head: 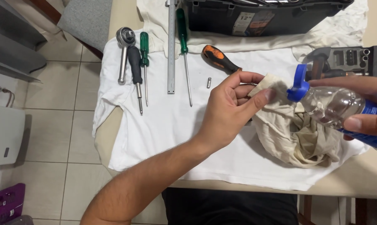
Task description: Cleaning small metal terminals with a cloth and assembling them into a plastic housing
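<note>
My left hand [232,104] grips a beige rag [295,135], pinching a bunched corner of it near the tip of an orange-and-black screwdriver [219,59]. My right hand [363,108] holds a clear plastic bottle [334,106] tilted on its side, its blue flip cap [297,85] open and pointing at the rag corner. The rest of the rag hangs down onto a white cloth [176,129] spread over the table.
On the white cloth lie a ratchet wrench [124,52], a black screwdriver [135,68], two green screwdrivers [144,52], a steel ruler [171,50] and a small bit [209,82]. A black toolbox [263,16] stands at the back, a bit set case [351,60] at the right.
</note>
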